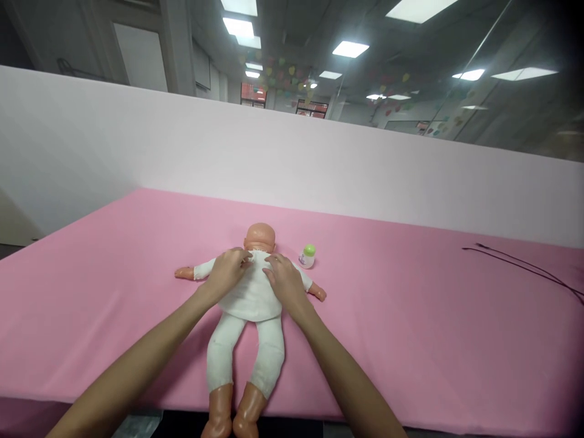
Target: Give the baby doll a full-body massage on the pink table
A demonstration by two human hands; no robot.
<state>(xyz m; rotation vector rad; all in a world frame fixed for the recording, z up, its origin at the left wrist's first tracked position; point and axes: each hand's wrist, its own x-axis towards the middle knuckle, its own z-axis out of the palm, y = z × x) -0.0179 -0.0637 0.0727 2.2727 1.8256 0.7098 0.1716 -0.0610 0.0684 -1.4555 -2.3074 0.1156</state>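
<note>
Nearest to us, the brown feet of a doll reach out over the front edge of a pink desk. The doll lies on its belly, its feet toward us and its legs a little apart in white trousers. Both our forearms reach in from the bottom, one on each side of it. Our left hand rests on the upper back of the white shirt, fingers bent near the collar; we cannot tell whether they pinch the cloth. Our right hand lies on the other shoulder, its thumb apart from its bent fingers. The two hands stand apart, with a strip of shirt between them. The doll's arms spread out to both sides, and beyond the collar we see the back of its bald head. Just beside its right shoulder stands a small clear jar with a green lid. Well off to the right lie thin dark cords. Behind the desk runs a white partition, and past it we see lit ceiling panels.
</note>
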